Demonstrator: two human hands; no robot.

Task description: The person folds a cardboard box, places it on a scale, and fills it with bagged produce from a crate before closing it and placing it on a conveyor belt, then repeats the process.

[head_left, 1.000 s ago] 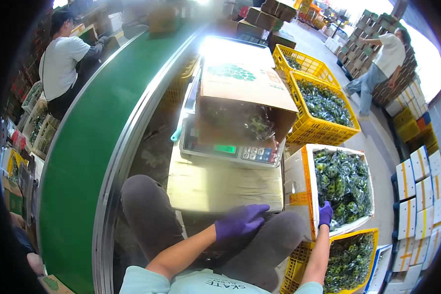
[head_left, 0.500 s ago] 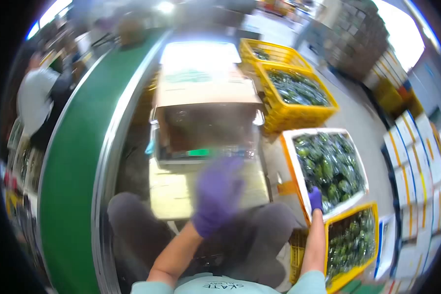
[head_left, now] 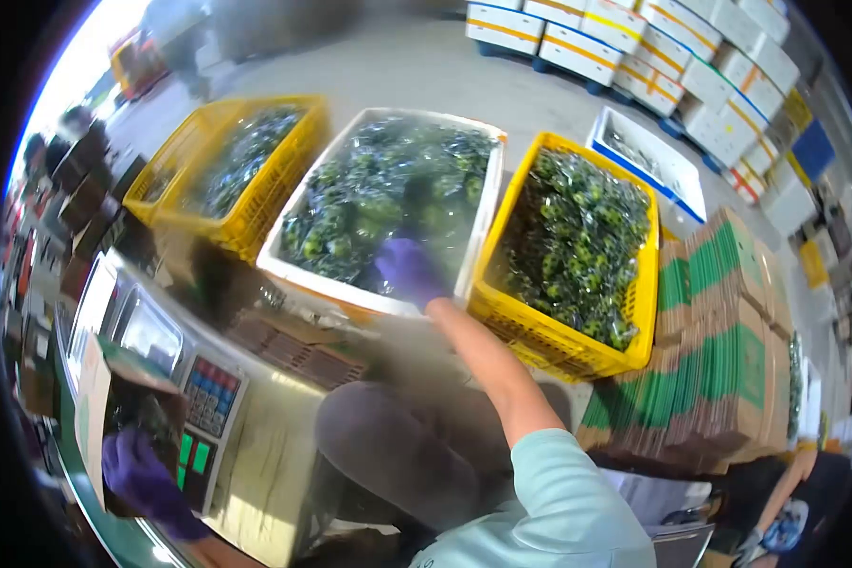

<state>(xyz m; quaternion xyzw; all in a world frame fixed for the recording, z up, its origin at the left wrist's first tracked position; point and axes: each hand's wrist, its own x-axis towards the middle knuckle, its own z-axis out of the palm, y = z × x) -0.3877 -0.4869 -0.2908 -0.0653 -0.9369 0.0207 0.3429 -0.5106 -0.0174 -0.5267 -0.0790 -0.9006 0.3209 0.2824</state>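
Observation:
My right hand (head_left: pixel 409 270), in a purple glove, reaches into a white foam box (head_left: pixel 284 269) filled with green produce in clear plastic packs (head_left: pixel 388 175). Its fingertips are blurred and partly lost among the packs. At the lower left my gloved left hand (head_left: pixel 142 473) lies at the mouth of a cardboard box (head_left: pixel 93 407), fingers apart against the dark wrapped packs inside. That box rests on a weighing scale (head_left: pixel 220 379) with a keypad and green labels.
Yellow crates (head_left: pixel 289 189) of wrapped produce stand left of the foam box, another yellow crate (head_left: pixel 646 275) on its right. Flattened cartons (head_left: pixel 719 364) are stacked at right. White boxes (head_left: pixel 587 52) line the back. Another person's arm (head_left: pixel 786 488) shows at lower right.
The view has swung right toward the crates. My left hand has gone from in front of the cardboard box to its mouth; my right hand remains in the foam box, farther in from its edge.

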